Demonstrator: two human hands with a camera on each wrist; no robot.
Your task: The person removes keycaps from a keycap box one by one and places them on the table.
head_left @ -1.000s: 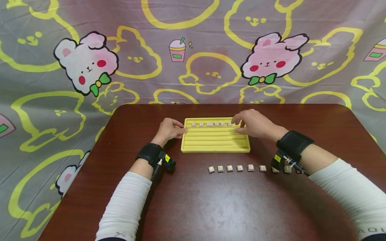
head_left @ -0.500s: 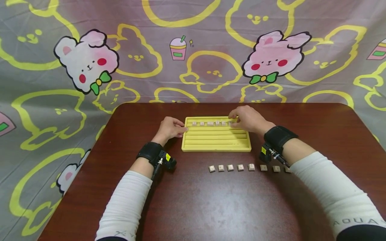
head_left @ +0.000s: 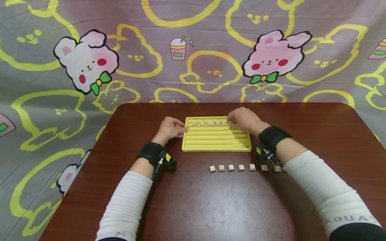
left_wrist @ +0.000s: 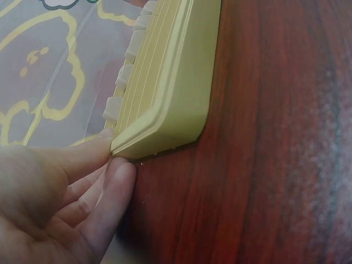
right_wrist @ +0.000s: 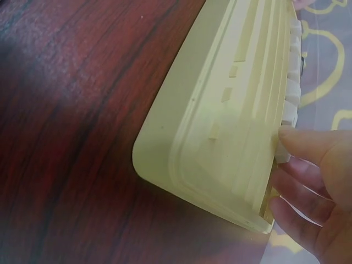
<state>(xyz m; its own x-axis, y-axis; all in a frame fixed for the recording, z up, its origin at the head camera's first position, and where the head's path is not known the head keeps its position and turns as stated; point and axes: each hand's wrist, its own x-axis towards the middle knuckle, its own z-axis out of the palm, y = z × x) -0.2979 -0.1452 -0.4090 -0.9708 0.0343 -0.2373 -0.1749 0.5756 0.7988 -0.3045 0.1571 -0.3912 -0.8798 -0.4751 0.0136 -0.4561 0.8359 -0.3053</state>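
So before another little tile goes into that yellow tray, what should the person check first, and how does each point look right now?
1. Yellow tray steadied: ok; the left hand touches its left corner.
2. Right hand free for the next tile: not ok; its fingers are at a tile in the tray's top row.
3. That tile seated in its groove: cannot tell; the fingers hide it.
4. Spare tiles within reach: ok; a row of tiles lies on the table in front of the tray.
5. Room left in the tray: ok; the lower grooves hold no tiles.
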